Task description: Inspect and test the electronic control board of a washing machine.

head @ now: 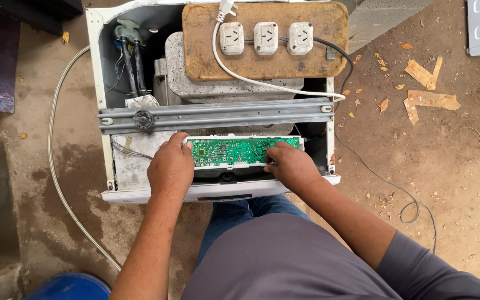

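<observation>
A green circuit board (234,151) in a white frame lies at the front of an opened white washing machine (108,94), seen from above. My left hand (171,166) grips the board's left end, fingers curled over its edge. At the right end, my right hand (290,164) holds the board's lower corner. Both hands rest just behind the machine's white front panel (218,193). A grey metal crossbar (218,114) runs across the machine right behind the board.
A brown wooden board with three white sockets (265,39) lies on the machine's back; a white cable (251,81) and a dark cable (373,172) run from it. A pale hose (56,183) curves over the dirt ground at left. A blue container (70,287) sits bottom left.
</observation>
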